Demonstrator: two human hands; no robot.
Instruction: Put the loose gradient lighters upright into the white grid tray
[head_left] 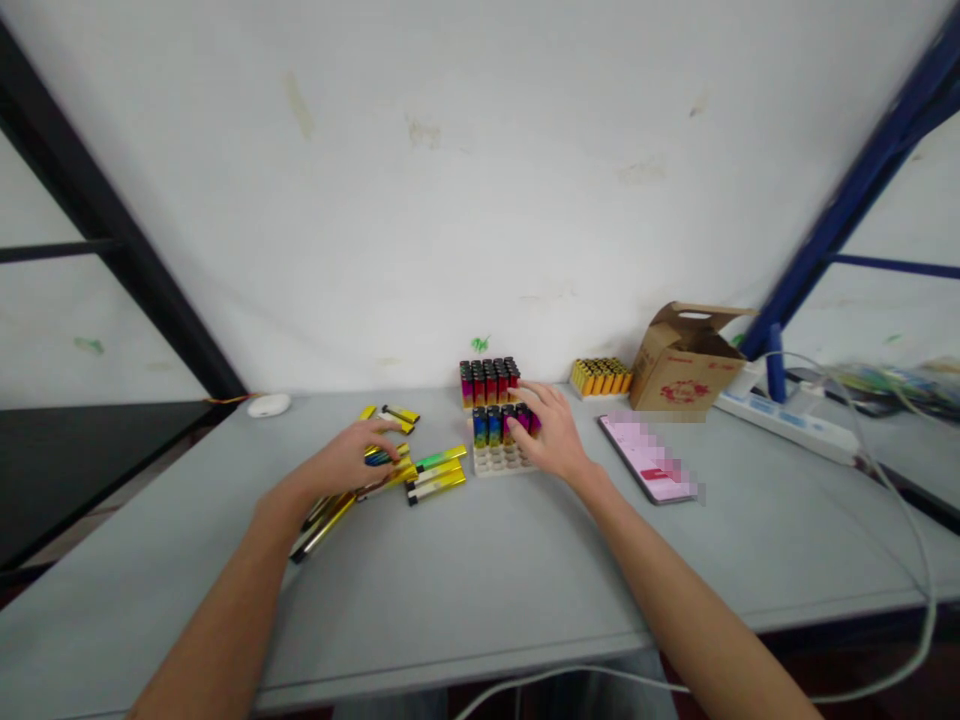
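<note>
Your left hand point(366, 456): curled over loose lighters point(437, 485) | your right hand point(550, 430): fingers spread at white tray point(504, 460), grip unclear

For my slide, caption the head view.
Left hand over loose lighters; right hand at a partly filled white tray.

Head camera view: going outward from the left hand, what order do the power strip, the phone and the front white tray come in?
From the left hand:
1. Front white tray, just to its right.
2. Phone, right of the tray.
3. Power strip, far right.
</note>
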